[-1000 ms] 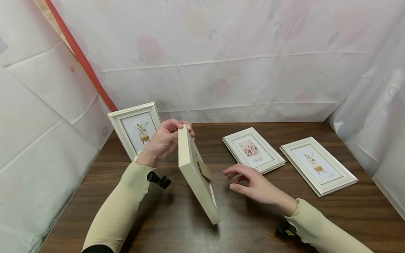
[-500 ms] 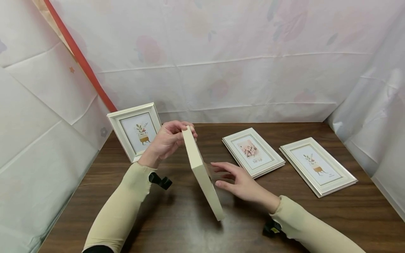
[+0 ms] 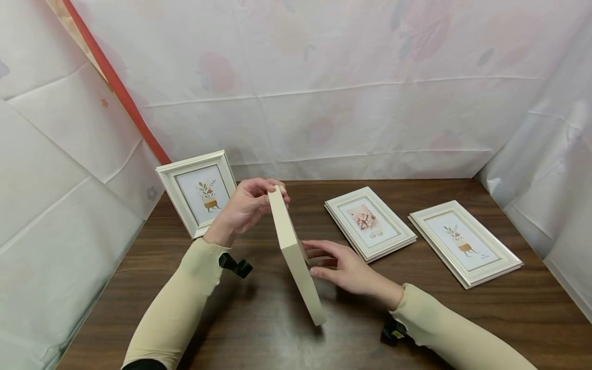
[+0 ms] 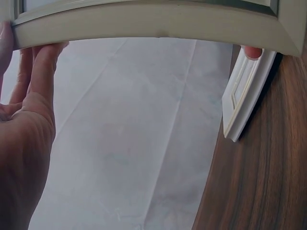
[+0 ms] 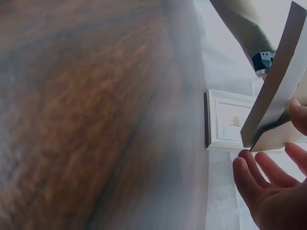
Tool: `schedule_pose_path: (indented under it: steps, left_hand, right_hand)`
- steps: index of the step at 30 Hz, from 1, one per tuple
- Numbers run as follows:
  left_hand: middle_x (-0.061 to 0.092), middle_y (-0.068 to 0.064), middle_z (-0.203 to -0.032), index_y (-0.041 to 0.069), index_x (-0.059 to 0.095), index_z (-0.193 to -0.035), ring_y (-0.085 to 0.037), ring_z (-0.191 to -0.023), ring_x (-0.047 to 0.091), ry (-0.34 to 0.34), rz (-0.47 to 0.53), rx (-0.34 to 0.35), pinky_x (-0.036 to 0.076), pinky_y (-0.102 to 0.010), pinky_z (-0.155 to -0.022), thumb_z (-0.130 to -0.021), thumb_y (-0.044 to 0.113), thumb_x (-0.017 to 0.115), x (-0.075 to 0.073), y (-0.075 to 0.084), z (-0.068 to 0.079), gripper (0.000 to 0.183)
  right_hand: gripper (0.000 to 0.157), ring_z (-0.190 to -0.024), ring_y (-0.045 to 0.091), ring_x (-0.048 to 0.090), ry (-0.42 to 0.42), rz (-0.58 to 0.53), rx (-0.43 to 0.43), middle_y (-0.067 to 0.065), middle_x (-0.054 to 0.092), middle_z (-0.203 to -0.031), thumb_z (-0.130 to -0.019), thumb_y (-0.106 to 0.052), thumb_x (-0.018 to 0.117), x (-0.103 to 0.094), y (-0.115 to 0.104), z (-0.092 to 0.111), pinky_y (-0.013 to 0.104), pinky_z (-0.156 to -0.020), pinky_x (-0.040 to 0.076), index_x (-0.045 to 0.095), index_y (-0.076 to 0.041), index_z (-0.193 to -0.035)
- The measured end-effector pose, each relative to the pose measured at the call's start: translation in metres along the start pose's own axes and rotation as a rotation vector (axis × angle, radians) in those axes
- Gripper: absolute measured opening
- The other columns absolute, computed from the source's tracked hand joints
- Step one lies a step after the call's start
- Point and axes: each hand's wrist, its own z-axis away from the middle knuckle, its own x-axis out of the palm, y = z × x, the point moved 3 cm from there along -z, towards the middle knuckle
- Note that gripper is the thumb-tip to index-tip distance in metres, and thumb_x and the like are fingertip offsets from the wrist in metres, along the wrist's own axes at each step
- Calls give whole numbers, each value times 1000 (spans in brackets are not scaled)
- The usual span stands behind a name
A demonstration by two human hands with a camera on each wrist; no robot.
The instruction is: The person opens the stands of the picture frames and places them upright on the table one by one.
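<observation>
My left hand (image 3: 247,203) pinches the top corner of a cream picture frame (image 3: 296,264), which is tilted and seen edge-on in the head view. In the left wrist view the frame's moulding (image 4: 158,21) crosses the top, with the left fingers (image 4: 43,72) beneath it. Behind the frame, my right hand (image 3: 342,264) has its thumb and fingers at the back. The right wrist view shows a flat stand (image 5: 278,137) angled out from the backing, between the right thumb and fingers; the exact contact is partly hidden.
A frame with a plant print (image 3: 194,190) stands upright at the back left. Two more frames lie on the brown table (image 3: 370,334): one with a pink flower picture (image 3: 370,221), another with a plant print (image 3: 464,244). White curtains (image 3: 324,103) enclose the sides.
The right hand has moved left to the back of the held frame, then closed in on its stand. The left hand has turned the frame more edge-on and shifted it slightly right.
</observation>
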Motion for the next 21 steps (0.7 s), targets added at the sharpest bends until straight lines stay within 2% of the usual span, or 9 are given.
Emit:
schedule_pose_path:
  steps: [8, 15, 21]
  left_hand:
    - [64, -13, -113, 9, 76, -105, -26, -100, 68, 21, -14, -13, 58, -37, -82, -91, 8, 68, 0, -1, 0, 16]
    - [65, -13, -112, 10, 76, -104, -26, -100, 69, 36, -48, -33, 59, -34, -75, -91, 9, 69, -1, -2, 2, 15]
    - [65, -14, -112, 9, 75, -105, -26, -100, 69, 51, -55, -39, 60, -36, -74, -91, 7, 69, -5, -3, 3, 15]
  right_hand:
    - [44, -110, 20, 64, 46, 32, -1, 3, 63, -123, -93, -13, 72, -5, 3, -3, 39, -92, 53, 58, -10, -136]
    - [40, -108, 23, 64, 74, 68, -1, 4, 63, -121, -95, -12, 70, -11, 3, 2, 39, -89, 54, 60, -9, -134]
    - [40, -104, 25, 64, 131, 88, -25, 8, 64, -122, -92, -5, 71, -17, 1, 5, 38, -84, 55, 61, -5, -131]
